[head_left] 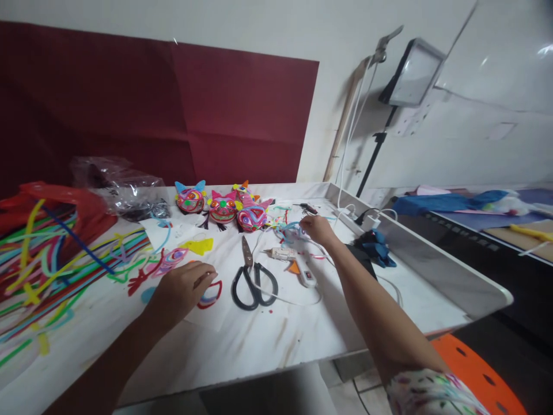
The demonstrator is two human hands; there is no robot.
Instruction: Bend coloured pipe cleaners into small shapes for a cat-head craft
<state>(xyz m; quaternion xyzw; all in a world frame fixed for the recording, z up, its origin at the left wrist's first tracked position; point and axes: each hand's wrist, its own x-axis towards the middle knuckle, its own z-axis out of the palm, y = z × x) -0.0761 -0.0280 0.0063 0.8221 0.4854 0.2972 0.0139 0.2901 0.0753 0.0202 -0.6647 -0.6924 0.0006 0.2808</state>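
Note:
My left hand (184, 288) hovers over the table's front left with fingers curled together; what they hold, if anything, is hidden. Just beside its fingertips lies a red-edged loop of pipe cleaner (210, 295) with blue inside. Farther back, my right hand (318, 229) reaches out, its fingers pinched at a small heap of blue pipe cleaner pieces (291, 231); I cannot make out what is in them. A white hot glue gun (306, 274) lies below that hand, an orange scrap (294, 267) by it. Black-handled scissors (254, 282) rest between my hands, blades pointing away.
Several colourful lion-like heads (223, 208) stand at the back. Bundled pipe cleaners (86, 276) and a red plastic bag (64, 210) cover the left side. White cords, a dark blue cloth bundle (377, 248) and a raised table edge (432, 259) are at right.

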